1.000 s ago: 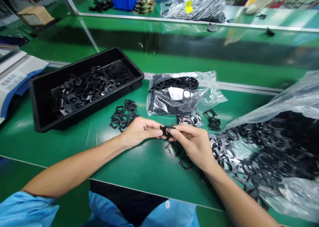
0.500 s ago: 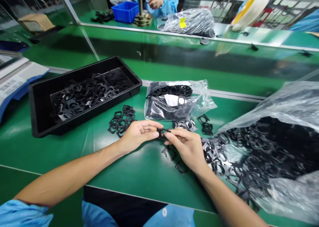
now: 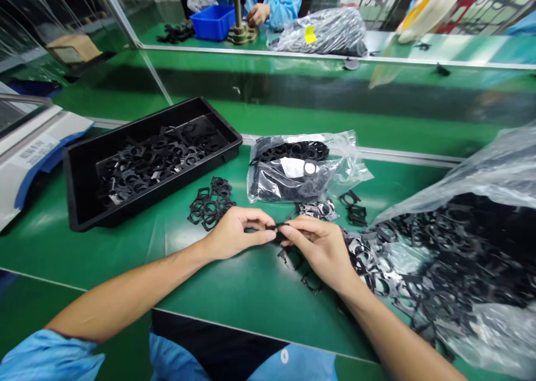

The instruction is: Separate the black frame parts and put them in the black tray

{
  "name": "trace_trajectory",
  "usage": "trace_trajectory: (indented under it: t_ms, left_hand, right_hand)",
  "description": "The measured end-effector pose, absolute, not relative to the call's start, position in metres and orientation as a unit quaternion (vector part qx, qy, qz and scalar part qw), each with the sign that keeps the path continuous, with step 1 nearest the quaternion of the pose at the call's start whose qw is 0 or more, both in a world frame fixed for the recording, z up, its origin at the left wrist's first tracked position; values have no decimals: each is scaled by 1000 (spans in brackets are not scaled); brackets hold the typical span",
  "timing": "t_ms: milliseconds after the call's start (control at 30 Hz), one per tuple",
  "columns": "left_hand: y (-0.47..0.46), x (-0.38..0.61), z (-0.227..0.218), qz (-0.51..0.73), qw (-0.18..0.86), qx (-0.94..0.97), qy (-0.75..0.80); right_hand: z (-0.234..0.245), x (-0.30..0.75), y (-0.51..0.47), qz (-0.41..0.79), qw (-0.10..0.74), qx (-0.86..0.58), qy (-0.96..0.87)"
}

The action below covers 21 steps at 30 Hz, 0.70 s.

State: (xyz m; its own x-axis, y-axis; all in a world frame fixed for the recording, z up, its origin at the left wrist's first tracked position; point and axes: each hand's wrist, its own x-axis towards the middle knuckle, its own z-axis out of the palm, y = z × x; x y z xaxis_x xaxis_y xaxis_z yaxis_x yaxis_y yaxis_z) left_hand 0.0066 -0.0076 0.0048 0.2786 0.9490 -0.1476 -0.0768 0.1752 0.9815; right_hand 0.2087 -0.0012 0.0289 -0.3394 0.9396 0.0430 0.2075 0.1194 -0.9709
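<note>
My left hand and my right hand meet over the green table, both pinched on one small black plastic part held between the fingertips. Two more black parts lie on the table just under my right hand. A small pile of loose black parts lies beyond my left hand. To my right, a big clear bag spills many black parts toward my right wrist.
A black tray with several parts stands at the left. A smaller sealed clear bag of parts lies behind my hands. A white and blue machine sits far left. Across a glass divider, another person's hand works near a blue bin.
Both hands keep their pinch on the black part, with the fingers shifting slightly on it. The camera view has shifted a little.
</note>
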Motion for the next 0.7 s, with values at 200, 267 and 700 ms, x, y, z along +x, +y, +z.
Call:
trace_trajectory:
  t_ms: [200,267,700]
  left_hand:
    - [-6,6,4,430,662,448,420]
    - [-5,7,4,440,662,442,415]
    - [-7,9,2,440,609,488,444]
  right_hand:
    - [31,206,0,613,376,-447,-533]
    - [31,205,-1,631,378,-444,-510]
    - [29,205,-1,663,381,-452,-459]
